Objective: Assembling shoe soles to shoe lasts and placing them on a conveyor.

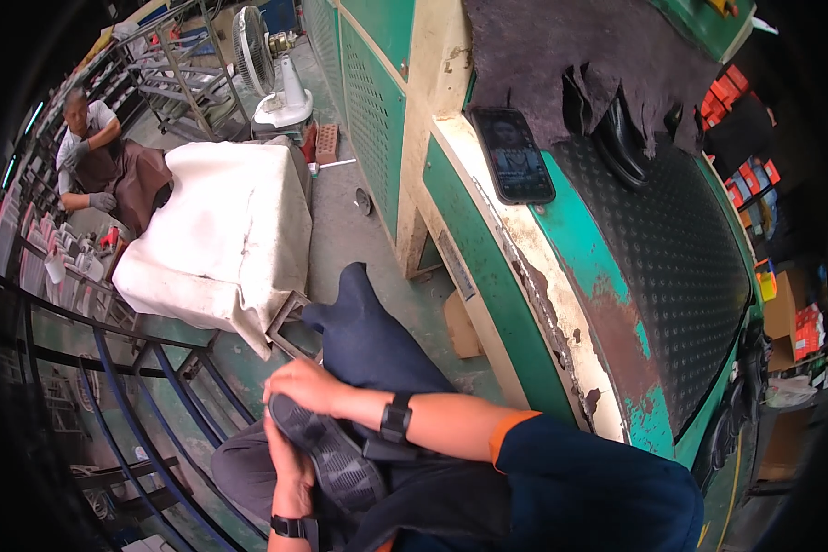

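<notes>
A dark shoe (333, 457) lies across my lap with its grey patterned sole turned up. My right hand (305, 385) reaches over from the right and curls round the shoe's far end. Along the left side of that same end, my left hand (290, 467) is pressed, its fingertips close to the right hand's. The shoe's upper is mostly hidden beneath the sole and by my hands. Both wrists wear black bands. Dark blue cloth (377, 340) covers my knee just beyond the shoe.
To my right stands a worn green machine (570, 239) with a phone (512, 155) and dark leather (561, 55) on it. A white-covered block (221, 230) stands ahead left, near a fan (280, 83). Metal rack bars (156, 386) run at left. A co-worker (101, 161) sits beyond.
</notes>
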Tool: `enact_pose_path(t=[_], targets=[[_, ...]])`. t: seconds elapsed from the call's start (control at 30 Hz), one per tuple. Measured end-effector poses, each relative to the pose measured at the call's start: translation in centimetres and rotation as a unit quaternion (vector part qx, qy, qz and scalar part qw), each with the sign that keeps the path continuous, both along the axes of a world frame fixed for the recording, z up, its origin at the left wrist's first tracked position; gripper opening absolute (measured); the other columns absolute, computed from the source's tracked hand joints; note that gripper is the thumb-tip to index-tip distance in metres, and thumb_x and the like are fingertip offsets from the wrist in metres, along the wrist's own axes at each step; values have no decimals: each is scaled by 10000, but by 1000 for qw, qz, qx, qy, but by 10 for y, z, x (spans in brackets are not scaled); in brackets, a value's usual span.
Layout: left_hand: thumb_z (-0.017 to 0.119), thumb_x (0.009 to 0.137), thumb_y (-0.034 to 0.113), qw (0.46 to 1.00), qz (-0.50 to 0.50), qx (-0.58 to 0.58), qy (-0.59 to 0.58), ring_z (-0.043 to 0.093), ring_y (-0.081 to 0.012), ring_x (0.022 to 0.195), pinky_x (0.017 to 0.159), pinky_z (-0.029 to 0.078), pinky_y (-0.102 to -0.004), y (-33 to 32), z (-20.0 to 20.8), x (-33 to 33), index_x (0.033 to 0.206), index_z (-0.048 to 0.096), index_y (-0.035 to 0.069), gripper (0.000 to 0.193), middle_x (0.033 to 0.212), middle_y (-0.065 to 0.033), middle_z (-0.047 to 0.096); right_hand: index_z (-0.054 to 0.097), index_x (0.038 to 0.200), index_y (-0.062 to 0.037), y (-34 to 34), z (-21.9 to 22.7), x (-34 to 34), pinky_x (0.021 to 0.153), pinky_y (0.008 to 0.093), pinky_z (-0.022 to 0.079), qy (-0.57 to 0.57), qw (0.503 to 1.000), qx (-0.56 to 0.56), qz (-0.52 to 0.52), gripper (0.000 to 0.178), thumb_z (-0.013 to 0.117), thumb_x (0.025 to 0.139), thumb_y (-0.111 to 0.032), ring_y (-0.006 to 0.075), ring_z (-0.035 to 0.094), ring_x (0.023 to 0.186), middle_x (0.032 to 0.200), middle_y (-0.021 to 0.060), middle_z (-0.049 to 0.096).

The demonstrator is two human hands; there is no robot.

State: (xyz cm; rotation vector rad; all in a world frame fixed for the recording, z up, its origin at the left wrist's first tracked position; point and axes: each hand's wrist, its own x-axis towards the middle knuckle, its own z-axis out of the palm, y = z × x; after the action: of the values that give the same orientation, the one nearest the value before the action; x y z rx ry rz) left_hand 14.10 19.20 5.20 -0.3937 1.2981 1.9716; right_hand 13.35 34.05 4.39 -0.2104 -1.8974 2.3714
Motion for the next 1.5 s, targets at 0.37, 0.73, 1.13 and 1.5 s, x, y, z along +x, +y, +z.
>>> enact_pose_path(t=[0.37, 0.73, 1.13, 1.5], targets=[[472, 900, 507, 961, 35, 170, -217, 572, -438, 1155, 1057, 417, -547, -26, 75, 52, 1383, 449, -30, 722, 1301, -262, 558, 678, 1018, 13, 3, -23, -13, 882, 263, 450, 22, 980, -196, -18, 370, 496, 952, -302, 147, 615, 954, 978, 74, 688], [539, 825, 388, 984, 74, 67, -146, 636, -382, 1062, 949, 522, -488, -46, 111, 64, 1308, 517, -37, 644, 1217, -223, 626, 640, 1055, -5, 0, 27, -3, 906, 279, 434, 74, 961, -267, -3, 399, 415, 1003, -330, 154, 609, 952, 970, 77, 676], [600, 763, 287, 965, 46, 219, -134, 629, -349, 1099, 977, 515, -470, -81, 104, 85, 1359, 484, -24, 681, 1238, -196, 627, 790, 899, -109, 36, -62, 1, 890, 292, 428, -113, 984, -42, 133, 352, 575, 904, -387, 170, 599, 937, 1021, 41, 723], [724, 783, 448, 934, 100, 298, 171, 548, -444, 1203, 881, 587, -505, -129, 134, 62, 1525, 142, -3, 1046, 1523, -314, 227, 427, 1415, 6, 27, 50, 7, 949, 330, 500, -69, 906, -286, 304, 637, 693, 902, -263, 181, 620, 1101, 1270, 103, 605]])
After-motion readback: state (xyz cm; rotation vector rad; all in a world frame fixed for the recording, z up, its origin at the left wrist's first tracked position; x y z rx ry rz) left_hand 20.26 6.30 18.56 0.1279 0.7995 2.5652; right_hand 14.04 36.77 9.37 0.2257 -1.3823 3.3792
